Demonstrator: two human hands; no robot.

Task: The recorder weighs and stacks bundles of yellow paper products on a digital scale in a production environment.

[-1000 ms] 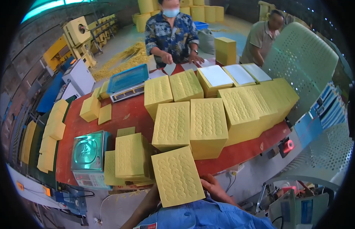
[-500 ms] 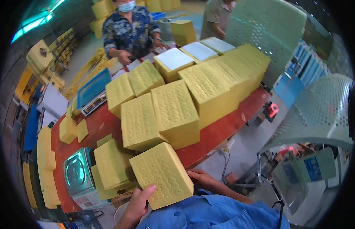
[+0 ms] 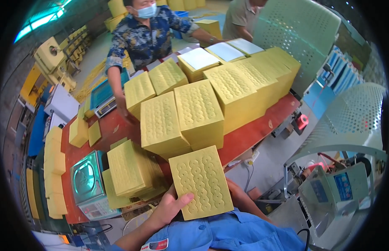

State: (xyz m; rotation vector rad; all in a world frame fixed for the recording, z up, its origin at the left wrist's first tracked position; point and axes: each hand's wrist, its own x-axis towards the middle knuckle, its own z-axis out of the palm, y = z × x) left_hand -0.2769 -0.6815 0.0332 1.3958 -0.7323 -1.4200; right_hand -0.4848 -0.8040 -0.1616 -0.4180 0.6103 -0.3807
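A: Left hand [image 3: 167, 207] has its grip on the near yellow bundle [image 3: 201, 181], thumb lying across the embossed top, the bundle tilted up against the chest, just off the near edge of the red desk [image 3: 253, 134].

B: And the right hand?

A: Only a forearm shows behind that bundle; I cannot tell its grip.

B: Handling advice?

A: I'd support the far edge underneath and keep the sheets squared so none slide.

B: Count?

A: Beyond that bundle, one fanned stack [image 3: 129, 169] on the scale [image 3: 87, 184], and at least seven big stacks, two white-topped. Across the desk, a co-worker's hand [image 3: 121, 113] reaches down.
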